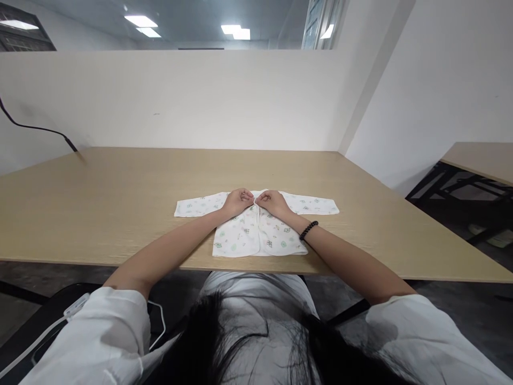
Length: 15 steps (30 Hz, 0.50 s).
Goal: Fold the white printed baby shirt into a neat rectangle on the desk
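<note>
A small white baby shirt (238,235) with a pale green and grey print lies flat on the table, its sleeves stretched out to both sides. Its front opening runs down the middle, and the lower front edges meet there. At the top of that opening, just under the neckline, my left hand (239,202) pinches the fabric edge. My right hand (273,203) pinches the edge opposite, its fingertips almost against those of the left. Whatever fastener may sit between the fingertips is hidden. A black beaded bracelet (308,230) circles my right wrist.
The wooden table (120,182) reaches back to a white partition (208,101) with glass above. A black cable (44,129) hangs down at the back left. Another table (484,160) with black legs stands to the right. A white cord (36,342) runs beside my left sleeve.
</note>
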Each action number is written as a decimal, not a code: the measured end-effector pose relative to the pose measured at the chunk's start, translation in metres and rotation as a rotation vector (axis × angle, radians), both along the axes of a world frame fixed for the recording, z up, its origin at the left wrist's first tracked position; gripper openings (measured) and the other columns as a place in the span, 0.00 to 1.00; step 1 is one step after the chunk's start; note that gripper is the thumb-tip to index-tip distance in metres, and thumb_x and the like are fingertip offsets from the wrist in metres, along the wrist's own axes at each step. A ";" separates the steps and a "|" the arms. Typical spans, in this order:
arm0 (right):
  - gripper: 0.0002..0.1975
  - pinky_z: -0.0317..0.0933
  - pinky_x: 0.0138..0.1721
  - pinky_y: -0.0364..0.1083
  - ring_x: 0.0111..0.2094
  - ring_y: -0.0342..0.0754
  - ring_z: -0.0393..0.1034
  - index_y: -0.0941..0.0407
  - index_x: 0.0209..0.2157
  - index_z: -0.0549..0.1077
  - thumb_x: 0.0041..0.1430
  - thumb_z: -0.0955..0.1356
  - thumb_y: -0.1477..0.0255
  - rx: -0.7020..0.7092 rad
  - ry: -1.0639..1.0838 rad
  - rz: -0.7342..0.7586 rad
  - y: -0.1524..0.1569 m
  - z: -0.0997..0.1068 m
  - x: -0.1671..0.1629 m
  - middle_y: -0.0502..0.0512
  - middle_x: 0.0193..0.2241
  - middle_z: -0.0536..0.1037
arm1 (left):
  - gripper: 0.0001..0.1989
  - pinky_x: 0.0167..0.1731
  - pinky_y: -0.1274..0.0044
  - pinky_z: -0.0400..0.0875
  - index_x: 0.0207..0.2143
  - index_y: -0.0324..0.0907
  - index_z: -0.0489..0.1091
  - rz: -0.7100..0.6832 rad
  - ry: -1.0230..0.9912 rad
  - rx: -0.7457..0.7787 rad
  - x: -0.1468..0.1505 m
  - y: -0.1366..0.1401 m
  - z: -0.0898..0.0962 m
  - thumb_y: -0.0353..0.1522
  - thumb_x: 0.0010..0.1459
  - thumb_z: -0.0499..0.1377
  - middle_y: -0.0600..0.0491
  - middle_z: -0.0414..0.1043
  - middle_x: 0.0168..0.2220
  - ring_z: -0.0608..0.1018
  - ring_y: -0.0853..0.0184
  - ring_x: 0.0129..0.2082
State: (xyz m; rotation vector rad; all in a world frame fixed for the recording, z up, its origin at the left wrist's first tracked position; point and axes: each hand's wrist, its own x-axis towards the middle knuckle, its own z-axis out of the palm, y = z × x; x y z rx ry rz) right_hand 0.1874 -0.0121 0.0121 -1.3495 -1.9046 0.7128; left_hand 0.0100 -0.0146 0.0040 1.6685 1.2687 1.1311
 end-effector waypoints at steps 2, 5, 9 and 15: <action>0.06 0.60 0.30 0.41 0.28 0.44 0.72 0.57 0.29 0.76 0.51 0.72 0.70 -0.005 -0.006 -0.010 -0.001 0.000 -0.001 0.51 0.26 0.79 | 0.08 0.35 0.75 0.71 0.31 0.40 0.72 0.007 0.010 0.001 0.000 0.001 0.000 0.34 0.48 0.66 0.51 0.78 0.28 0.79 0.66 0.31; 0.04 0.60 0.30 0.40 0.28 0.43 0.72 0.57 0.29 0.76 0.49 0.72 0.72 -0.015 -0.014 -0.024 -0.001 0.000 -0.004 0.51 0.27 0.80 | 0.09 0.34 0.75 0.70 0.31 0.41 0.73 0.008 0.013 0.007 -0.001 0.002 -0.001 0.35 0.47 0.66 0.52 0.78 0.28 0.79 0.66 0.30; 0.03 0.59 0.28 0.40 0.26 0.43 0.71 0.58 0.28 0.76 0.50 0.71 0.72 -0.040 -0.026 -0.056 -0.002 0.002 -0.006 0.52 0.26 0.79 | 0.10 0.32 0.76 0.69 0.29 0.40 0.71 -0.006 -0.001 0.018 -0.001 0.003 -0.002 0.34 0.46 0.67 0.53 0.77 0.27 0.77 0.67 0.28; 0.05 0.54 0.24 0.41 0.22 0.43 0.65 0.58 0.24 0.74 0.51 0.68 0.72 -0.099 -0.063 -0.082 -0.002 0.006 -0.008 0.50 0.21 0.74 | 0.10 0.30 0.77 0.68 0.26 0.40 0.67 -0.023 0.005 0.050 0.000 0.005 -0.004 0.32 0.46 0.67 0.53 0.76 0.26 0.75 0.70 0.25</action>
